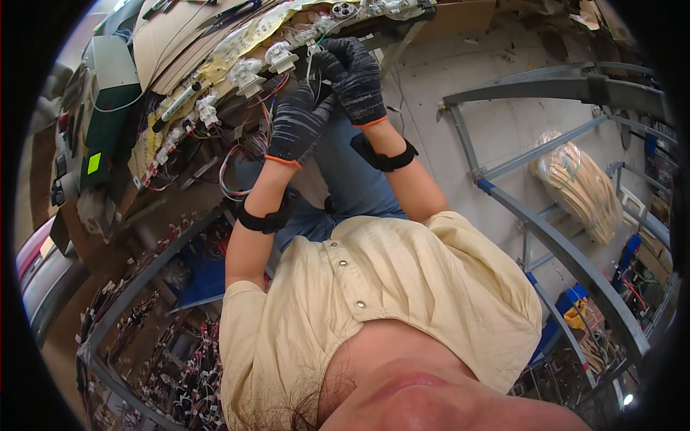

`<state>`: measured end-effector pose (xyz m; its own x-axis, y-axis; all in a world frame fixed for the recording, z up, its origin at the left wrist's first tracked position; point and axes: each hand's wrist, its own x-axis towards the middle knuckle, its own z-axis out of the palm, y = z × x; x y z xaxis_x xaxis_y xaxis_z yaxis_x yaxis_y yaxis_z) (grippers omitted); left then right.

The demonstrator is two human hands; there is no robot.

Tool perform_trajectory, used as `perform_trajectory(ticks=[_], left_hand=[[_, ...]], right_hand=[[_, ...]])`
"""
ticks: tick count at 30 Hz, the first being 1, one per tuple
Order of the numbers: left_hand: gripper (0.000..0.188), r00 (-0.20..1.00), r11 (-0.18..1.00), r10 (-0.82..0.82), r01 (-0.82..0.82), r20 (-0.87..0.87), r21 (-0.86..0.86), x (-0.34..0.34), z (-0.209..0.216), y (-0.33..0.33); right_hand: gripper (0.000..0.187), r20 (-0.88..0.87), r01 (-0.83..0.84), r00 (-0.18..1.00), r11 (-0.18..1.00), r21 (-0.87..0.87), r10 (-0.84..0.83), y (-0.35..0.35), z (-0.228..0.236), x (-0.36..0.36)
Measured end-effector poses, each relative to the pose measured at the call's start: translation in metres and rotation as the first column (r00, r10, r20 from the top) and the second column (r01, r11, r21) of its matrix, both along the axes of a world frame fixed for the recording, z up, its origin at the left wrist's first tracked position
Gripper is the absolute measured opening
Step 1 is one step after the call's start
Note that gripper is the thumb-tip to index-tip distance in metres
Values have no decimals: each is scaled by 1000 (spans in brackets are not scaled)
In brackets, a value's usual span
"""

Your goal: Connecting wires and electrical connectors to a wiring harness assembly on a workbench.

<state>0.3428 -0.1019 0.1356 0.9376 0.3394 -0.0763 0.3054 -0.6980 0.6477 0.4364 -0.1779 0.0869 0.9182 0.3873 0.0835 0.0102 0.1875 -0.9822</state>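
Both my hands wear dark grey knit gloves with orange cuffs and meet at the front edge of a cluttered bench. My left hand [298, 123] is closed, its fingertips pinching a thin white wire [310, 68]. Just above and to its right, my right hand [352, 80] is curled with the fingers bent inward beside the same wire; what lies inside them is hidden. Left of the hands, white plastic connectors [280, 57] sit along the bench edge. Coloured wires [262, 136] hang below them, near my left wrist.
A yellow printed sheet [230, 52] runs along the bench, with a white marker [180, 103] near its left end. Grey metal frames [560, 237] stand at the right, beside a plastic-wrapped bundle [578, 187]. Wire harnesses [172, 359] hang at the lower left.
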Motion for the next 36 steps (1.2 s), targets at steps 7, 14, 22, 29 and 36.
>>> perform_trajectory(ticks=[7,14,22,29,36], left_hand=[[28,987,975,113,-86,119,-207,-1,-6,-5],[20,970,784,233,-143,72,-604,-1,-6,-5],[17,971,324,124,-235,-205,-916,-6,36,15],[71,924,742,-374,350,-79,572,-30,98,-15],[49,748,573,-492,-108,-446,-812,65,101,-88]], right_hand=[[22,-29,59,998,998,12,-58,4,7,6],[33,305,243,939,934,-261,-159,-22,25,19],[55,-420,32,-13,421,907,907,-75,-43,-37],[9,-744,532,543,526,663,388,-84,-74,1],[16,-441,1,870,892,452,223,-129,45,-108]])
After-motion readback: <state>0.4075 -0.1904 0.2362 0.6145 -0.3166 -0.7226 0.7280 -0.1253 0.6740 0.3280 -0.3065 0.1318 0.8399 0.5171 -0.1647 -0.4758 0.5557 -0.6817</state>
